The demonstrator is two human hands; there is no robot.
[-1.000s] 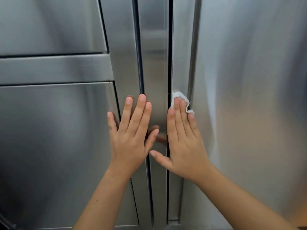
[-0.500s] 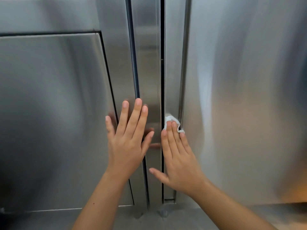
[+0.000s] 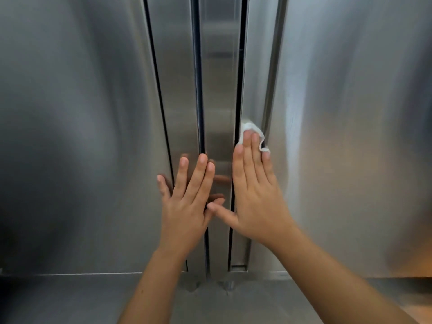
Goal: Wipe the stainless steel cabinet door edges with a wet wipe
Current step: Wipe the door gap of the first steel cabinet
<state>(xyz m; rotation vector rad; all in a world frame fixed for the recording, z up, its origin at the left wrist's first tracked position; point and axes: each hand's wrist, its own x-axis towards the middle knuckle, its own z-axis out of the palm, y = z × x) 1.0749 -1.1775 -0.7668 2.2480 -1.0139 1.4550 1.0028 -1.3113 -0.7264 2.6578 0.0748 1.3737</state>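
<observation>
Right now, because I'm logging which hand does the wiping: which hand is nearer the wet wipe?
Right. The right hand presses the wet wipe onto the door edge under straight fingers. The left hand lies flat on the steel panels further left, clear of the wipe.

The right hand (image 3: 254,197) presses a white wet wipe (image 3: 253,132) flat under straight fingers against the edge strip of the right cabinet door (image 3: 350,136). The left hand (image 3: 187,202) lies flat, fingers spread, across the seam beside the left cabinet door (image 3: 81,136).
</observation>
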